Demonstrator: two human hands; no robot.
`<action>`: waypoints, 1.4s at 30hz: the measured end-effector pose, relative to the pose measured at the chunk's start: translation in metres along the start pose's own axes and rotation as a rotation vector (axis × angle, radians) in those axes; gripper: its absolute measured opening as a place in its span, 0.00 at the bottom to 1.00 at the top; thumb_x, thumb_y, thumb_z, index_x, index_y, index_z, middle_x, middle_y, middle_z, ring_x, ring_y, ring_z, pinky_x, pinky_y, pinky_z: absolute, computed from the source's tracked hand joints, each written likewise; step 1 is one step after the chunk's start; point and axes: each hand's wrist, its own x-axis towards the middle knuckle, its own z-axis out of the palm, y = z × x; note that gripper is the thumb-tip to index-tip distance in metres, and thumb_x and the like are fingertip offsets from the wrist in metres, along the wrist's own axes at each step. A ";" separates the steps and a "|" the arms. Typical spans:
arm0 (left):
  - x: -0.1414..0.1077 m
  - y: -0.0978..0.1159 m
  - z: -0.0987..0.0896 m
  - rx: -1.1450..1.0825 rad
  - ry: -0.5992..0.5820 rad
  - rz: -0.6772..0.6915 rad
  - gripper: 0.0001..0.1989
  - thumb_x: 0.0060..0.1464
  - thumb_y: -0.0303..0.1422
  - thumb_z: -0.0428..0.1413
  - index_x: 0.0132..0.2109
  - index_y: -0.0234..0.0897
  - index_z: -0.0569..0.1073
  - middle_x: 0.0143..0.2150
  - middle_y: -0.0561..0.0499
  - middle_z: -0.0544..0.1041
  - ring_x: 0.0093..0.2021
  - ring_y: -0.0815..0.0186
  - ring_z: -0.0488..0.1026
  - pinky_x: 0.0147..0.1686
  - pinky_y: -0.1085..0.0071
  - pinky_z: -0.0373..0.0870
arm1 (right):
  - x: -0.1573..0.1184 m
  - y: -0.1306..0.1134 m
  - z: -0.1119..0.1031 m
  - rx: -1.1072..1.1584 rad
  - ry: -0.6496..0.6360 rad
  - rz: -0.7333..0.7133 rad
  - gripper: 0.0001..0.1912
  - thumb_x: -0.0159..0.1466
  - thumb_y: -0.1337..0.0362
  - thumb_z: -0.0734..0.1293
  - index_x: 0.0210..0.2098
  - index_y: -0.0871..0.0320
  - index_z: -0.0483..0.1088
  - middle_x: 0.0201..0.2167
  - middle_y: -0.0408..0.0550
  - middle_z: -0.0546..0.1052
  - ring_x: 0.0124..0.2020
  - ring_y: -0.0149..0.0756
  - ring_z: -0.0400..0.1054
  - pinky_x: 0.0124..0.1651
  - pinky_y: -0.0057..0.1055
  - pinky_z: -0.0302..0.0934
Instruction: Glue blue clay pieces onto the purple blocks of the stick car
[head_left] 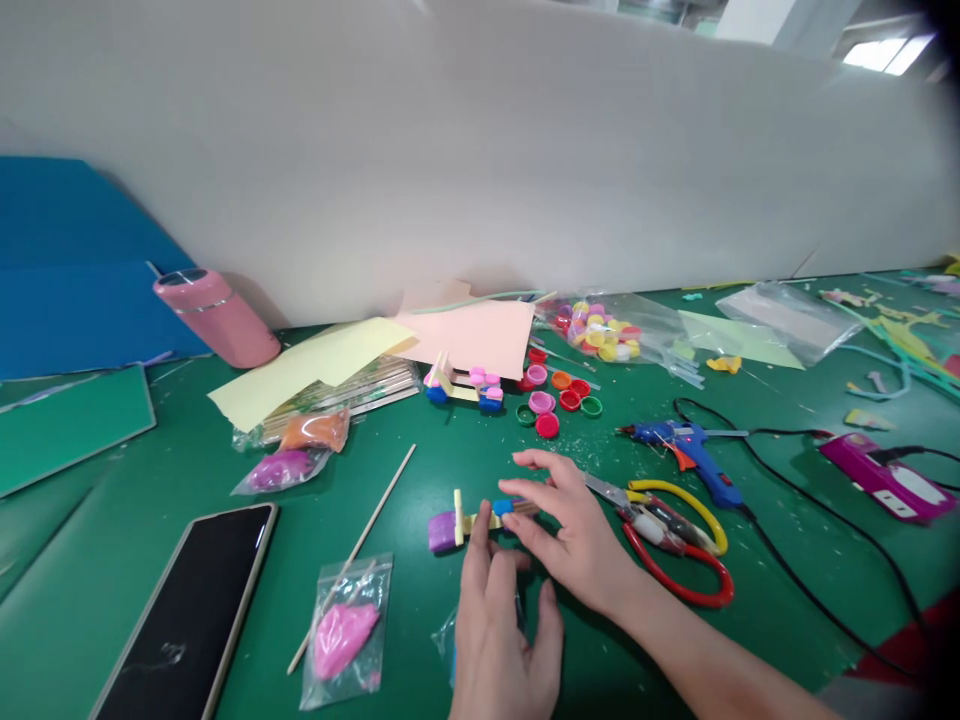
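A small craft-stick model lies on the green table in front of me, with a purple clay lump (442, 532) at its left end and a short upright stick (458, 515) beside that. My left hand (504, 620) has its index finger against the model's middle, its other fingers bent. At the model's right end, a small blue clay piece (504, 507) sits between the thumb and index finger of my right hand (566, 530), whose other fingers are raised. Part of the model is hidden under my fingers. A clear bag (444, 635) with something blue shows partly beneath my left hand.
Red-and-yellow-handled scissors (679, 545) lie right of my hands, near a blue glue gun (686, 450) with its cord. Beyond are bottle caps (547, 425) and another stick model (465, 388). Leftward lie bagged pink clay (345, 640), a wooden stick (382, 503) and a phone (191, 610).
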 end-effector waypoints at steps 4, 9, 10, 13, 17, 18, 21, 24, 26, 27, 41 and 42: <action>-0.002 -0.003 0.002 0.012 0.005 -0.011 0.09 0.51 0.27 0.48 0.41 0.38 0.65 0.59 0.36 0.58 0.61 0.52 0.54 0.50 0.49 0.63 | 0.007 0.001 0.002 -0.054 -0.034 -0.062 0.14 0.59 0.63 0.65 0.44 0.54 0.71 0.50 0.52 0.65 0.52 0.43 0.58 0.52 0.43 0.57; -0.003 -0.006 0.001 0.094 0.002 0.020 0.09 0.50 0.27 0.49 0.41 0.37 0.67 0.58 0.36 0.60 0.58 0.51 0.59 0.48 0.50 0.66 | 0.009 0.002 0.003 -0.082 -0.044 -0.083 0.10 0.59 0.64 0.65 0.41 0.53 0.73 0.49 0.51 0.66 0.51 0.43 0.59 0.51 0.44 0.57; -0.002 -0.007 0.001 0.108 0.008 0.031 0.09 0.50 0.27 0.50 0.41 0.36 0.67 0.58 0.36 0.61 0.57 0.51 0.60 0.47 0.51 0.66 | 0.009 0.002 0.003 -0.081 -0.044 -0.083 0.10 0.59 0.64 0.65 0.40 0.53 0.73 0.49 0.51 0.66 0.51 0.43 0.59 0.51 0.44 0.57; 0.000 -0.008 -0.001 0.147 0.010 0.059 0.09 0.49 0.27 0.51 0.40 0.36 0.67 0.57 0.36 0.62 0.55 0.51 0.63 0.45 0.51 0.68 | 0.010 0.002 0.003 -0.078 -0.047 -0.084 0.10 0.58 0.64 0.65 0.39 0.53 0.73 0.49 0.50 0.66 0.51 0.43 0.59 0.51 0.44 0.57; 0.002 -0.009 -0.005 0.202 -0.024 0.104 0.09 0.48 0.28 0.51 0.40 0.35 0.67 0.55 0.33 0.64 0.52 0.51 0.66 0.43 0.52 0.70 | 0.010 0.002 0.004 -0.074 -0.056 -0.080 0.10 0.58 0.65 0.65 0.39 0.54 0.73 0.49 0.51 0.66 0.51 0.43 0.59 0.51 0.43 0.57; 0.002 -0.010 -0.005 0.206 -0.029 0.100 0.09 0.49 0.28 0.51 0.40 0.35 0.67 0.54 0.33 0.65 0.52 0.51 0.66 0.42 0.52 0.70 | 0.010 0.002 0.004 -0.074 -0.056 -0.081 0.10 0.58 0.65 0.65 0.39 0.54 0.73 0.49 0.51 0.66 0.51 0.43 0.59 0.51 0.43 0.57; 0.003 -0.009 -0.007 0.199 -0.051 0.084 0.08 0.48 0.28 0.51 0.38 0.36 0.67 0.50 0.36 0.68 0.51 0.51 0.67 0.42 0.52 0.71 | 0.010 0.002 0.004 -0.081 -0.049 -0.091 0.09 0.58 0.65 0.65 0.39 0.54 0.74 0.49 0.51 0.66 0.51 0.43 0.59 0.51 0.43 0.58; 0.004 -0.008 -0.007 0.170 -0.051 0.056 0.07 0.48 0.28 0.51 0.37 0.37 0.68 0.48 0.38 0.69 0.50 0.52 0.67 0.42 0.51 0.70 | 0.011 0.002 0.004 -0.091 -0.041 -0.099 0.09 0.58 0.65 0.65 0.38 0.53 0.74 0.48 0.51 0.67 0.50 0.43 0.59 0.50 0.43 0.58; 0.004 -0.007 -0.006 0.150 -0.049 0.042 0.06 0.48 0.29 0.51 0.37 0.38 0.68 0.48 0.38 0.69 0.50 0.52 0.67 0.42 0.51 0.69 | 0.011 0.003 0.004 -0.094 -0.044 -0.100 0.09 0.58 0.65 0.65 0.38 0.53 0.74 0.49 0.50 0.67 0.50 0.43 0.59 0.50 0.44 0.58; 0.004 -0.007 -0.006 0.142 -0.047 0.040 0.06 0.48 0.29 0.51 0.36 0.38 0.68 0.48 0.38 0.69 0.50 0.52 0.67 0.42 0.50 0.69 | 0.010 0.003 0.004 -0.094 -0.048 -0.099 0.09 0.58 0.65 0.65 0.38 0.53 0.74 0.49 0.50 0.66 0.50 0.43 0.59 0.50 0.44 0.58; 0.000 -0.006 0.001 0.078 0.009 -0.023 0.05 0.50 0.29 0.49 0.36 0.38 0.66 0.47 0.38 0.67 0.51 0.52 0.64 0.45 0.49 0.66 | 0.011 0.003 0.003 -0.094 -0.066 -0.096 0.09 0.59 0.66 0.64 0.39 0.54 0.74 0.49 0.51 0.66 0.50 0.43 0.59 0.51 0.42 0.57; 0.000 -0.007 0.001 0.091 -0.004 -0.011 0.05 0.50 0.29 0.49 0.36 0.38 0.66 0.47 0.38 0.67 0.51 0.52 0.64 0.44 0.49 0.66 | 0.010 0.004 0.004 -0.093 -0.066 -0.097 0.09 0.59 0.66 0.64 0.39 0.54 0.73 0.49 0.51 0.66 0.50 0.43 0.59 0.51 0.42 0.57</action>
